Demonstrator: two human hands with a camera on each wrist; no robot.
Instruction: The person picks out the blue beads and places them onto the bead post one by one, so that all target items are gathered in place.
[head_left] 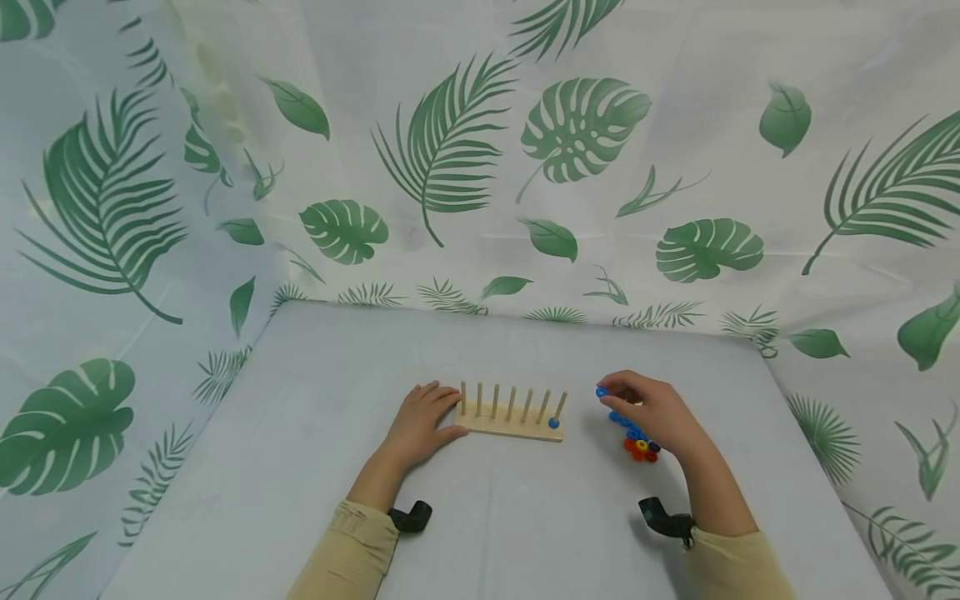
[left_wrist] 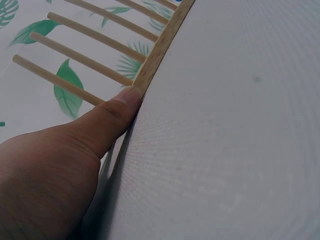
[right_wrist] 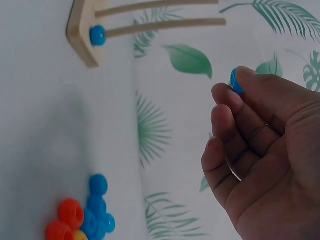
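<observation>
A wooden peg board (head_left: 510,429) with a row of several upright pegs lies on the table. At its left end my left hand (head_left: 420,421) grips it, the thumb on the front edge and the fingers around the far side. One blue bead (head_left: 553,423) sits at the bottom of the rightmost peg. Off to the right and raised above the table, my right hand (head_left: 663,412) pinches another blue bead (right_wrist: 233,81) between thumb and index finger. Below that hand lies a small group of loose blue beads (right_wrist: 97,204) and red-orange beads (right_wrist: 71,214).
Among the loose beads are a yellow bead (head_left: 642,446) and a dark one (head_left: 655,447). A white cover spreads over the table (head_left: 525,517). Leaf-printed curtains (head_left: 465,258) rise at its back and sides. Each wrist wears a black camera mount (head_left: 663,518).
</observation>
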